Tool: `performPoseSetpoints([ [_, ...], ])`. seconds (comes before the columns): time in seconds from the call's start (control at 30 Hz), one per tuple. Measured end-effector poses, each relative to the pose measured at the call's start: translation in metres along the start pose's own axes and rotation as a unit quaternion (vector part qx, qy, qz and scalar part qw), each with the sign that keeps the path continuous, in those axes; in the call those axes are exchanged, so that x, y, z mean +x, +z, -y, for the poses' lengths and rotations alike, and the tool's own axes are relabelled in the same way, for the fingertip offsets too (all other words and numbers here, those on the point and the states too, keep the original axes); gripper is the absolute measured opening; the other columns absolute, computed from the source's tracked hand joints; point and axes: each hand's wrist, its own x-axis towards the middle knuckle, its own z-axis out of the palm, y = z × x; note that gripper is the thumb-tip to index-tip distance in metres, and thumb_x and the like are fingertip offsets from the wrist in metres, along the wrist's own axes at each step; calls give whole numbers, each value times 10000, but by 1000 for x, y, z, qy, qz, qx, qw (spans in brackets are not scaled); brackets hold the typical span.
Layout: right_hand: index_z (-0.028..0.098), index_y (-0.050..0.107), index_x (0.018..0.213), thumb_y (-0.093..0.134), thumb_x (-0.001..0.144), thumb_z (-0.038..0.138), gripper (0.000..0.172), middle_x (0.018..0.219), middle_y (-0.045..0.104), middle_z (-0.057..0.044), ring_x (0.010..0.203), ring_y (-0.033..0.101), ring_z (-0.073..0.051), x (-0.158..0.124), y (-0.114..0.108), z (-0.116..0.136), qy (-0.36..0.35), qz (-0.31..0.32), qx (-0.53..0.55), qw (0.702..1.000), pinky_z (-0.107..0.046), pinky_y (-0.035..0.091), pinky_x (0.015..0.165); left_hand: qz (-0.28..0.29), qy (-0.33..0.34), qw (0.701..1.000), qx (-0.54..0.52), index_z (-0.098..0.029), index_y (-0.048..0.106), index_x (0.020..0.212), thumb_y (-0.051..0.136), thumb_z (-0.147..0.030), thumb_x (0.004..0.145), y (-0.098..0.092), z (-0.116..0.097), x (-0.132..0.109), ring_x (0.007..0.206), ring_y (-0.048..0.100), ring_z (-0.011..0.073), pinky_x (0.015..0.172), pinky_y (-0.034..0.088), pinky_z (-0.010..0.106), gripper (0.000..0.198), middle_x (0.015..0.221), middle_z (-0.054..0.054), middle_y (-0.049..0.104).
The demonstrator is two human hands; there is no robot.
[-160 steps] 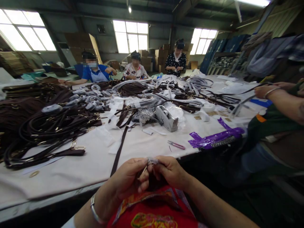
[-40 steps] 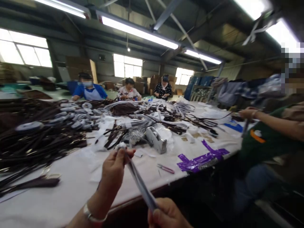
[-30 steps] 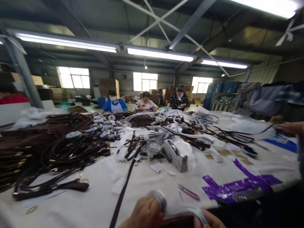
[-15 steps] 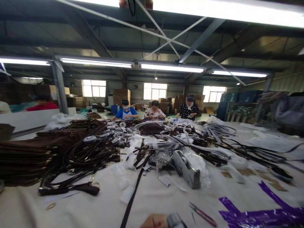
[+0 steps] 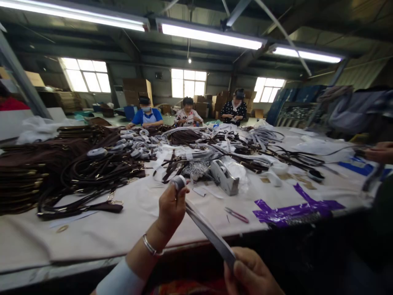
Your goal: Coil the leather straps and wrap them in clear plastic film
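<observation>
My left hand (image 5: 170,207) is raised over the table's front edge, closed on the upper end of a wrapped grey strap (image 5: 205,227). The strap runs taut down and to the right into my right hand (image 5: 250,273), which is closed on its lower end near the bottom of the view. A silver bangle (image 5: 150,247) circles my left wrist. The upper end of the strap is coiled into a small roll (image 5: 178,180) at my left fingertips.
Piles of dark brown straps (image 5: 70,172) cover the white table (image 5: 123,217) on the left. A tape dispenser (image 5: 223,176), pink snips (image 5: 236,215) and purple tape (image 5: 291,211) lie ahead. Three people work at the far end; another person's hand (image 5: 380,152) is at the right.
The camera tilted up to the ceiling and came back down. My hands dropped out of view, then my left hand rose again, stretching the strap between both hands.
</observation>
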Motion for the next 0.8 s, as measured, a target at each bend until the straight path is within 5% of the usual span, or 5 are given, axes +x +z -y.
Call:
performPoseSetpoints([
  [0.1, 154, 605, 781, 645, 882, 539, 400, 397, 454, 62, 302, 313, -49, -2, -4, 18, -37, -44, 124, 991, -159, 236, 342, 94, 174, 962, 189, -196, 551, 772, 546, -242, 920, -1, 13, -26, 609, 583, 197, 612, 443, 309, 155, 673, 52, 615],
  [0.23, 161, 603, 808, 753, 814, 462, 337, 424, 395, 105, 317, 276, -29, 8, -21, 42, -109, -157, 122, 974, -160, 209, 366, 314, 238, 904, 164, -210, 496, 769, 490, -321, 943, -3, 10, -64, 588, 519, 192, 567, 377, 311, 206, 665, 41, 587],
  [0.47, 151, 646, 805, 631, 892, 516, 375, 664, 576, 2, 599, 516, -117, 35, -67, 23, -87, -250, -274, 924, -241, 420, 560, 561, -129, 804, -150, -176, 573, 804, 332, -524, 1005, -21, -45, -79, 659, 528, 163, 657, 422, 288, 470, 729, 45, 605],
  [0.63, 143, 575, 663, 456, 933, 657, 592, 536, 476, 25, 489, 422, -90, 43, -40, -11, 12, -51, -163, 985, -228, 332, 486, 358, -364, 723, -466, -163, 551, 639, 516, -639, 905, -21, -69, -50, 510, 475, 129, 523, 386, 261, 546, 535, 7, 486],
  [0.8, 158, 615, 940, 639, 868, 538, 387, 661, 526, 31, 573, 443, -106, 44, -9, -24, -65, -137, -219, 964, -234, 368, 548, 85, -429, 713, -547, -139, 655, 834, 673, -462, 881, -12, -64, -11, 539, 506, 88, 549, 494, 189, 327, 551, -56, 388],
])
